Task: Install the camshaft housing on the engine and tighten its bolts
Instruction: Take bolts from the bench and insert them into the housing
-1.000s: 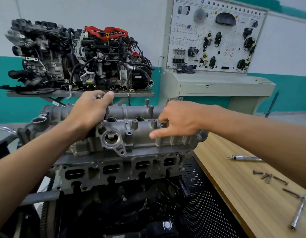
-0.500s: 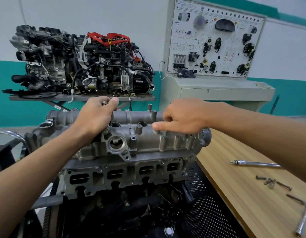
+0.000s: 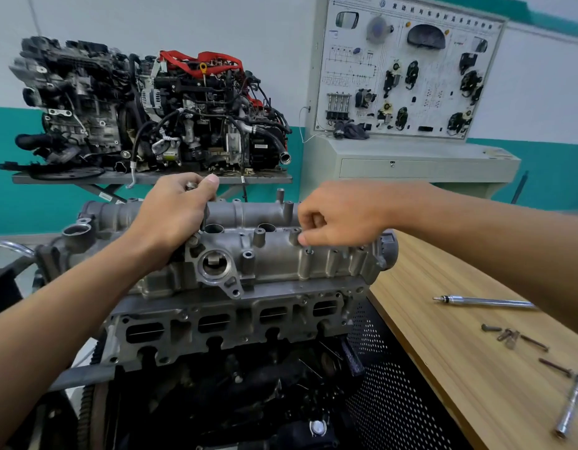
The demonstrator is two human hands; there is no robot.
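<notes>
Head view shows the camshaft housing already sitting on top of the engine, its long axis running left to right across my picture. My left hand is over the left half, thumb and forefinger clamped on what I take to be a long bolt, whose dark shank drops toward the housing beside an open bore. My right hand is the nearer 1 to the front row of bosses. Its fingers are curled into a pinch directly above a small bolt standing in its hole. That straight-down line from fingertips to bolt head is what the next turn depends on, in my judgement. I cannot tell whether the fingers actually grip that head or hover just off it, because the palm hides the contact. Both forearms cover part of the housing's top face, so I cannot count the filled holes. To the right, loose bolts lie well apart from both hands on the wooden surface, between an extension bar and a ratchet.
</notes>
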